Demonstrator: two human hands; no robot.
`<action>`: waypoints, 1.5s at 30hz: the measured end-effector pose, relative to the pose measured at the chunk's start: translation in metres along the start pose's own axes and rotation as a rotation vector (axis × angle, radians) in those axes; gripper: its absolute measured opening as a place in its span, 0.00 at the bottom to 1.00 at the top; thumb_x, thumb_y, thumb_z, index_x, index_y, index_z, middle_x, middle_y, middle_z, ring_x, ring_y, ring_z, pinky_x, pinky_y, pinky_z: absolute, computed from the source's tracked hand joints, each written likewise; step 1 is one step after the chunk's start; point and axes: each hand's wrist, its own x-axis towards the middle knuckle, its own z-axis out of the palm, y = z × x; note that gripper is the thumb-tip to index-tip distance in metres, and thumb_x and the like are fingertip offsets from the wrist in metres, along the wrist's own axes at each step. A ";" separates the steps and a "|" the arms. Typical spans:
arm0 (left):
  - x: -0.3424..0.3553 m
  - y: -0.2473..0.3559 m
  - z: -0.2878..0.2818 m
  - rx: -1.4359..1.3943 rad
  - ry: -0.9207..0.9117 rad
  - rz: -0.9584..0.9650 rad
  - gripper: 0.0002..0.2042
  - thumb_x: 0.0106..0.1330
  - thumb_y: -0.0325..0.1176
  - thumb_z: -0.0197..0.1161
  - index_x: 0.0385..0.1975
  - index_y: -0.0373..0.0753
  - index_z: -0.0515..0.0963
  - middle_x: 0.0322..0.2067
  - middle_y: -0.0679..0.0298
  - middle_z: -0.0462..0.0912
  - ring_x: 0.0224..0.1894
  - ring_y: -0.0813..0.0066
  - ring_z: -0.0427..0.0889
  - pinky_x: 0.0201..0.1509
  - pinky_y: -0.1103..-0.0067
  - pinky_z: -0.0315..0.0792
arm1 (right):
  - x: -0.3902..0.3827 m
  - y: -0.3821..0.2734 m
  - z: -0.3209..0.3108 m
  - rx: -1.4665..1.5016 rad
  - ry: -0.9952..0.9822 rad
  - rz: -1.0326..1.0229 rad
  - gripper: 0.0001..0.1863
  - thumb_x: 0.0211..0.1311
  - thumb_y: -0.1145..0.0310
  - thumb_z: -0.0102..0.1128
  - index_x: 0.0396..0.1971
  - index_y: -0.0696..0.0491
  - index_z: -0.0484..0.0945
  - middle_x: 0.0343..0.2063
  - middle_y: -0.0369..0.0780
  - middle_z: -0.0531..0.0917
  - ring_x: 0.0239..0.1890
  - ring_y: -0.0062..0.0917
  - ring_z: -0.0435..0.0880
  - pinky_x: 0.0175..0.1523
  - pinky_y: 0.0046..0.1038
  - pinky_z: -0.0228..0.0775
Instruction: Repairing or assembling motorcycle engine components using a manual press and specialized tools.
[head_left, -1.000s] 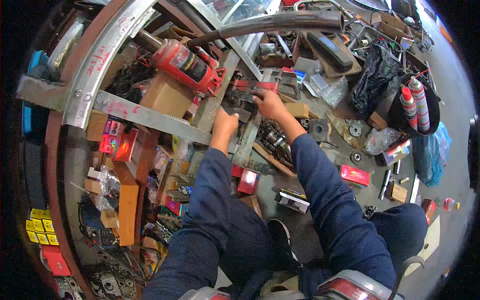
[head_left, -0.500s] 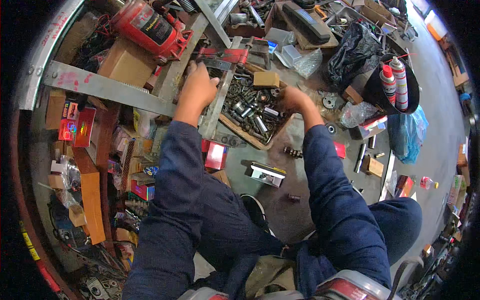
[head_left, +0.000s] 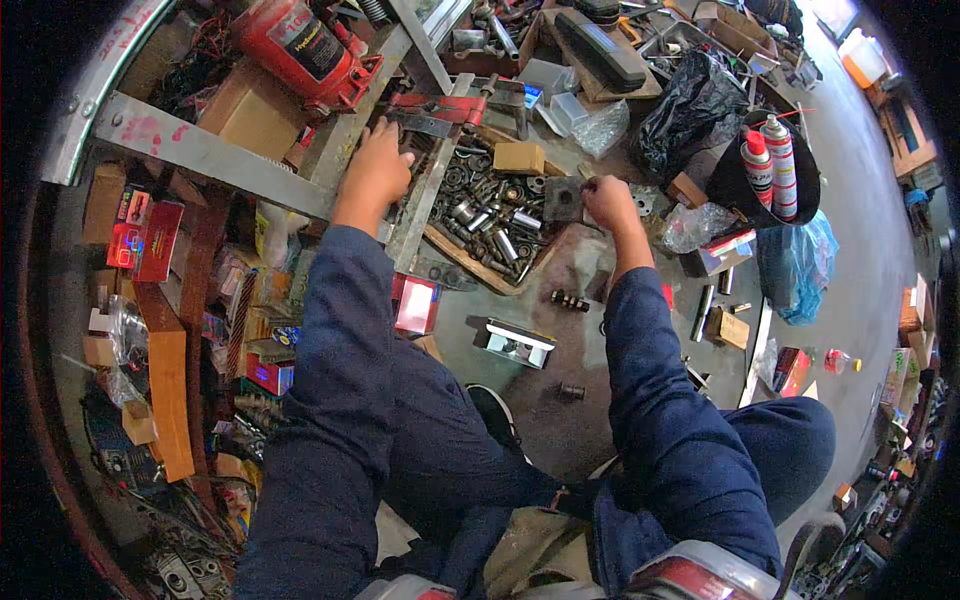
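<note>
Crowded beside the left hand (head_left: 378, 170) by a steel crossbar (head_left: 225, 155) and a red jack (head_left: 310, 55), and beyond the right hand (head_left: 612, 203) by bubble wrap (head_left: 697, 228) and a black bucket (head_left: 733, 188) of spray cans (head_left: 758, 175). Obstructed between the two by a wood-edged tray (head_left: 470, 264) of loose metal parts (head_left: 480, 212) and a small cardboard box (head_left: 518, 158) at its far side. Open nearer the body over gray floor (head_left: 545, 415), around a white carton (head_left: 520, 345), a lobed shaft (head_left: 570, 300) and a dark cylinder (head_left: 571, 391).
</note>
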 end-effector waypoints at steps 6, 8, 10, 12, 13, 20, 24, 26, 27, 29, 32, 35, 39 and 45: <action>0.000 0.002 -0.001 -0.089 0.041 -0.002 0.31 0.61 0.34 0.60 0.62 0.27 0.60 0.67 0.45 0.51 0.69 0.50 0.51 0.71 0.69 0.51 | -0.012 -0.012 0.020 -0.072 0.017 -0.059 0.25 0.49 0.58 0.65 0.47 0.55 0.78 0.41 0.52 0.80 0.44 0.48 0.79 0.50 0.41 0.71; -0.001 0.001 -0.001 -0.068 0.063 0.037 0.32 0.59 0.35 0.62 0.62 0.28 0.60 0.67 0.45 0.52 0.69 0.50 0.53 0.70 0.70 0.53 | -0.020 -0.014 0.032 -0.434 0.025 -0.176 0.36 0.43 0.55 0.71 0.54 0.53 0.73 0.49 0.48 0.77 0.51 0.46 0.74 0.57 0.40 0.66; -0.001 0.000 -0.002 -0.082 0.075 0.028 0.32 0.59 0.35 0.62 0.61 0.28 0.61 0.67 0.45 0.52 0.68 0.50 0.55 0.70 0.70 0.54 | -0.024 -0.015 0.039 -0.329 0.108 -0.119 0.41 0.38 0.53 0.74 0.55 0.52 0.71 0.54 0.47 0.74 0.55 0.45 0.71 0.61 0.41 0.60; -0.001 -0.001 -0.002 -0.105 0.080 0.025 0.32 0.58 0.35 0.63 0.61 0.29 0.61 0.67 0.45 0.51 0.68 0.51 0.56 0.69 0.70 0.55 | -0.027 -0.015 0.041 -0.272 0.170 -0.130 0.39 0.40 0.59 0.73 0.56 0.52 0.70 0.53 0.49 0.74 0.54 0.44 0.72 0.59 0.41 0.63; -0.002 -0.001 -0.003 -0.100 0.081 0.015 0.32 0.59 0.37 0.63 0.62 0.29 0.61 0.67 0.46 0.53 0.67 0.52 0.57 0.69 0.70 0.55 | -0.027 -0.017 0.041 -0.233 0.132 -0.141 0.39 0.40 0.59 0.73 0.56 0.52 0.70 0.53 0.49 0.74 0.54 0.44 0.72 0.59 0.41 0.63; 0.000 0.006 -0.004 -0.097 0.140 0.051 0.30 0.58 0.36 0.64 0.59 0.29 0.65 0.66 0.45 0.54 0.66 0.52 0.60 0.68 0.70 0.57 | -0.047 -0.067 0.045 0.178 0.125 0.023 0.26 0.44 0.80 0.57 0.50 0.57 0.71 0.48 0.52 0.71 0.48 0.50 0.75 0.51 0.44 0.70; 0.005 0.007 0.000 -0.094 0.159 0.059 0.30 0.58 0.36 0.64 0.59 0.29 0.65 0.66 0.44 0.55 0.66 0.50 0.60 0.68 0.69 0.57 | -0.071 -0.109 0.055 0.336 0.228 -0.201 0.23 0.43 0.80 0.55 0.45 0.57 0.72 0.44 0.52 0.70 0.43 0.51 0.76 0.47 0.44 0.72; 0.008 0.007 0.003 -0.081 0.181 0.101 0.30 0.58 0.36 0.64 0.59 0.29 0.65 0.66 0.44 0.56 0.66 0.48 0.59 0.68 0.69 0.57 | -0.081 -0.124 0.061 0.359 0.090 -0.272 0.23 0.44 0.79 0.54 0.47 0.57 0.73 0.44 0.51 0.72 0.43 0.50 0.76 0.48 0.44 0.72; 0.009 0.007 0.004 -0.077 0.197 0.104 0.29 0.58 0.35 0.64 0.59 0.30 0.65 0.66 0.45 0.56 0.66 0.48 0.60 0.68 0.69 0.57 | -0.084 -0.128 0.064 0.393 0.059 -0.316 0.24 0.44 0.79 0.54 0.47 0.57 0.74 0.43 0.51 0.73 0.43 0.49 0.77 0.48 0.43 0.72; 0.009 0.006 0.005 -0.080 0.204 0.113 0.29 0.58 0.35 0.64 0.59 0.30 0.65 0.66 0.45 0.56 0.66 0.48 0.60 0.68 0.69 0.57 | -0.089 -0.133 0.070 0.337 -0.024 -0.304 0.22 0.46 0.78 0.55 0.46 0.58 0.74 0.43 0.53 0.73 0.42 0.49 0.78 0.47 0.42 0.73; 0.009 0.005 0.004 -0.062 0.194 0.121 0.29 0.58 0.35 0.63 0.59 0.30 0.65 0.66 0.46 0.56 0.65 0.49 0.61 0.67 0.69 0.58 | -0.090 -0.128 0.079 0.296 -0.102 -0.234 0.18 0.47 0.77 0.55 0.42 0.61 0.75 0.41 0.54 0.76 0.42 0.48 0.79 0.46 0.42 0.73; 0.008 0.004 0.001 -0.074 0.192 0.099 0.29 0.59 0.35 0.63 0.59 0.30 0.65 0.66 0.47 0.56 0.65 0.50 0.62 0.67 0.69 0.59 | -0.083 -0.115 0.085 0.235 -0.135 -0.162 0.14 0.47 0.75 0.55 0.38 0.61 0.75 0.35 0.53 0.79 0.41 0.47 0.80 0.44 0.42 0.74; 0.007 0.009 -0.004 -0.092 0.185 0.064 0.28 0.59 0.34 0.63 0.59 0.31 0.65 0.66 0.46 0.57 0.65 0.51 0.62 0.66 0.69 0.59 | -0.066 -0.100 0.083 0.062 -0.031 -0.205 0.09 0.49 0.73 0.54 0.31 0.60 0.78 0.29 0.51 0.82 0.37 0.45 0.82 0.40 0.42 0.76; -0.003 0.028 -0.026 -0.199 0.278 0.080 0.21 0.60 0.33 0.61 0.52 0.31 0.72 0.52 0.46 0.74 0.54 0.53 0.75 0.56 0.72 0.69 | -0.033 -0.104 0.078 0.044 -0.158 -0.160 0.08 0.45 0.73 0.55 0.25 0.60 0.80 0.30 0.51 0.82 0.37 0.45 0.81 0.43 0.40 0.76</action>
